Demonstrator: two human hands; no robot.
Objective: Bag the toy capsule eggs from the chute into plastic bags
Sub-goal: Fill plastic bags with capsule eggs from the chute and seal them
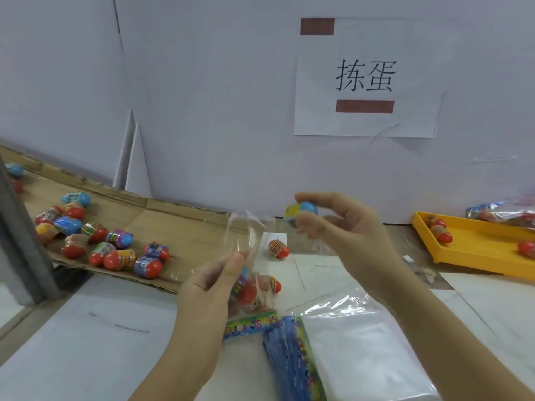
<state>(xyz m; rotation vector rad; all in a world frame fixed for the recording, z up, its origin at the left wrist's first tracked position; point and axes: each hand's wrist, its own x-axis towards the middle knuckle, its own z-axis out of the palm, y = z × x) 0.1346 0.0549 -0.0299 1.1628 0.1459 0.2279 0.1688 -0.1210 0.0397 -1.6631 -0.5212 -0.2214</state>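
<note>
left hand (214, 280): thumb and fingers pinch one side of a clear plastic bag (249, 235) and hold it upright, its mouth gaping at the top.
right hand (341, 227): raised above the surface, with a blue capsule egg (301, 212) pinched between thumb and curled fingertips, just right of the bag's mouth and outside it.
bag contents: a few red-ended eggs (260, 287) sit low in the bag, above its colourful printed strip (250, 325), which rests near the surface (86, 328).
chute (173, 227): a brown cardboard ramp sloping down from the left, with a loose cluster of eggs (98, 241) in red, blue, yellow and purple gathered near its lower edge.
stray egg (278, 248): one red and orange egg lies on the surface between the hands, beyond the bag.
empty bags (347, 342): a flat stack lies under the right forearm, printed strips towards the left.
yellow tray (477, 247): at the right, holding a few red eggs; filled bags (503, 212) lie at its far edge.
paper sign (366, 79): taped to the white wall behind, with two printed characters.
</note>
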